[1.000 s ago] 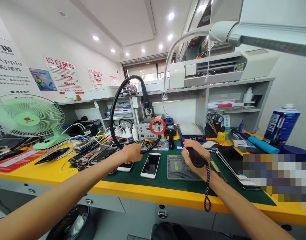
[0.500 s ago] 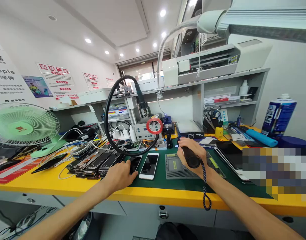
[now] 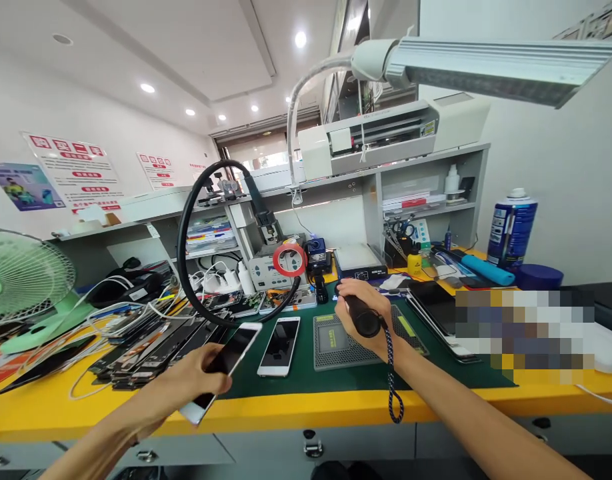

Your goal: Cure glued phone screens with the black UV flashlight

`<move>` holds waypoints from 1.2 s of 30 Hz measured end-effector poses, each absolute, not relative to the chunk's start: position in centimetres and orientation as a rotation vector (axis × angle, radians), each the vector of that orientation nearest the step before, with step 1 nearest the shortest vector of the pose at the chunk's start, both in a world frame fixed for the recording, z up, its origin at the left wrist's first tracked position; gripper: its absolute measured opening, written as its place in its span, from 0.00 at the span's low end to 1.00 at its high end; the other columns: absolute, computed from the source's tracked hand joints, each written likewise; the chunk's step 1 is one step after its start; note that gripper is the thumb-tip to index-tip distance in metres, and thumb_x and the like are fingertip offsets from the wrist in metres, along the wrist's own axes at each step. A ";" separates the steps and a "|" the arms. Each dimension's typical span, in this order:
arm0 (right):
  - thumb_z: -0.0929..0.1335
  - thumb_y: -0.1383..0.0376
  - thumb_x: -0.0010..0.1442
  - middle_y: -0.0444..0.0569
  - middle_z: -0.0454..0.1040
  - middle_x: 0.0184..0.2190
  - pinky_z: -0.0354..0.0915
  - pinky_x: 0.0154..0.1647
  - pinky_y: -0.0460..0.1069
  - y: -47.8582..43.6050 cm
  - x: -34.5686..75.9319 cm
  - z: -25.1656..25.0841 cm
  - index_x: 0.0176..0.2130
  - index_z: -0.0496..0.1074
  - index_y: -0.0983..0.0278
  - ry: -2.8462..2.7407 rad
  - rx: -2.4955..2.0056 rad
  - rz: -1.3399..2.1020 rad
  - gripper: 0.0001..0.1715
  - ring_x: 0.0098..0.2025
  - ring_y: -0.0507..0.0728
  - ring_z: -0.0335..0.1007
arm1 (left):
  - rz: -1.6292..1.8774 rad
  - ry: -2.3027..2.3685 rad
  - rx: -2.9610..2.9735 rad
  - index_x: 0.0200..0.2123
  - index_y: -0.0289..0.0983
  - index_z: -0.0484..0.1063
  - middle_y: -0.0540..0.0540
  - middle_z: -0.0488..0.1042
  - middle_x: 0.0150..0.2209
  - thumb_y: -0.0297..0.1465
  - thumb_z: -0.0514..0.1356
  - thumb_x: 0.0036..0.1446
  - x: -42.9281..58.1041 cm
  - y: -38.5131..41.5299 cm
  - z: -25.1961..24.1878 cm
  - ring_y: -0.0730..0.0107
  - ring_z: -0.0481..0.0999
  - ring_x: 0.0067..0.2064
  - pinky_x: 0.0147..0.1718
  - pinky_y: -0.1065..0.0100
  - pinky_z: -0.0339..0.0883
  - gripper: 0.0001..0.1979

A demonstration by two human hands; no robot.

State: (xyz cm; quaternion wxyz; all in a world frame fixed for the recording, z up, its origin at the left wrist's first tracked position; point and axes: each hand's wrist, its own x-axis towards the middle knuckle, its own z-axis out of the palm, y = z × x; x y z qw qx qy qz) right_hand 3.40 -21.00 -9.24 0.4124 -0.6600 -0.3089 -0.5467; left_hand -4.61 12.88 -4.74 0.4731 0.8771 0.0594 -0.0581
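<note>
My left hand [image 3: 199, 373] is closed around a white-edged smartphone [image 3: 233, 347], lifted and tilted over the front edge of the mat, its dark screen partly turned up. A second white smartphone [image 3: 280, 347] lies face up on the green mat [image 3: 296, 383], between my hands. My right hand [image 3: 369, 307] grips a black flashlight-like cylinder [image 3: 369, 323] whose round end faces me; a braided wrist cord [image 3: 392, 373] hangs from it. The far end of the cylinder is mostly hidden by my fingers. Under that hand lies a grey perforated pad [image 3: 331, 357].
Stacked phone parts [image 3: 151, 353] and tangled white cables [image 3: 121, 317] crowd the left, beside a green fan [image 3: 26, 287]. A soldering station [image 3: 266, 270] with a looped black hose stands behind. Stacked tablets [image 3: 439, 313] and a blue spray can [image 3: 512, 227] are at right. A lamp [image 3: 486, 70] hangs overhead.
My left hand has picked up the dark-screened phone from the mat and brought it left and nearer. My right hand keeps its grip on the cylinder. The view has turned right.
</note>
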 end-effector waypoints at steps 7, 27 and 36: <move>0.68 0.69 0.60 0.51 0.76 0.39 0.76 0.48 0.53 -21.3 3.5 -8.9 0.37 0.73 0.63 -0.628 -1.631 -1.435 0.03 0.43 0.56 0.76 | -0.332 0.066 1.117 0.52 0.30 0.71 0.39 0.78 0.39 0.26 0.63 0.58 0.1 3.6 -5.4 0.71 0.76 0.26 0.18 0.73 0.72 0.18; 0.69 0.78 0.48 0.54 0.76 0.37 0.76 0.53 0.56 -18.4 1.1 -9.7 0.36 0.72 0.69 -1.207 -1.787 -1.422 0.13 0.49 0.61 0.75 | -0.603 -0.216 0.961 0.46 0.30 0.76 0.38 0.80 0.38 0.60 0.51 0.59 9.0 -4.2 -8.5 0.57 0.79 0.41 0.37 0.65 0.71 0.38; 0.69 0.77 0.48 0.53 0.77 0.35 0.76 0.52 0.53 -18.2 0.4 -9.1 0.33 0.71 0.68 -1.204 -1.883 -1.458 0.10 0.49 0.60 0.75 | -0.661 -0.210 0.993 0.44 0.30 0.77 0.37 0.80 0.37 0.63 0.51 0.56 9.3 -4.2 -9.6 0.56 0.79 0.39 0.40 0.62 0.70 0.41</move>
